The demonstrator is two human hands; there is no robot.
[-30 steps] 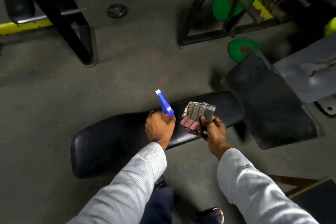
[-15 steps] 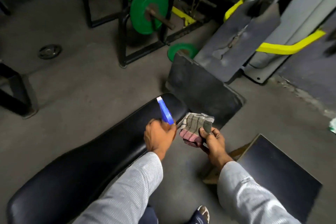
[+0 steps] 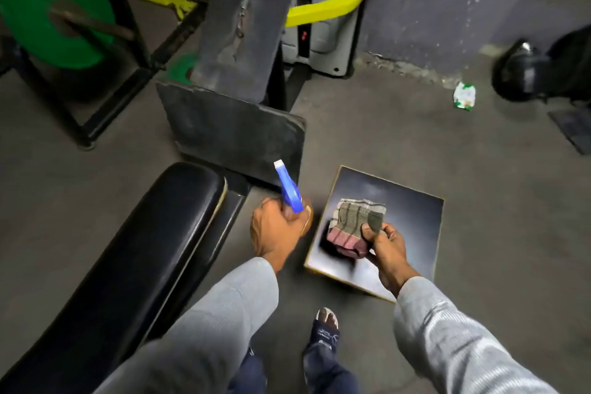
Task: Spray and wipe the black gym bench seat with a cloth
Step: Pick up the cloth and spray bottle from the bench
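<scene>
Two hands are up, each with one thing in it. The left hand is curled tight round the neck of a blue plastic spray bottle, whose white-tipped nozzle tilts up and away toward the far side; the bottle's body is hidden under the fingers, so I cannot tell its shape. The right hand pinches a folded checked cloth, grey-green on top and pink-maroon beneath, with the thumb pressed over its near right corner. Both forearms wear pale grey ribbed sleeves and reach forward from the near edge.

The long black padded gym bench seat, glossy and rounded at its far end, runs from the near left corner toward the middle. It lies left of both hands, and neither hand touches it. The spray bottle hangs just right of the seat's far end.

Under the cloth, on the grey concrete floor, lies one flat dark rectangular board with a pale edge. Farther off stand two worn grey pads, one leaning above the other. Two green round weight plates show at far left, a big one on a bar and a small one half hidden. A yellow bent rail crosses the far wall. One small crumpled green and white packet lies on the floor at far right. One shoe shows at the near edge.
</scene>
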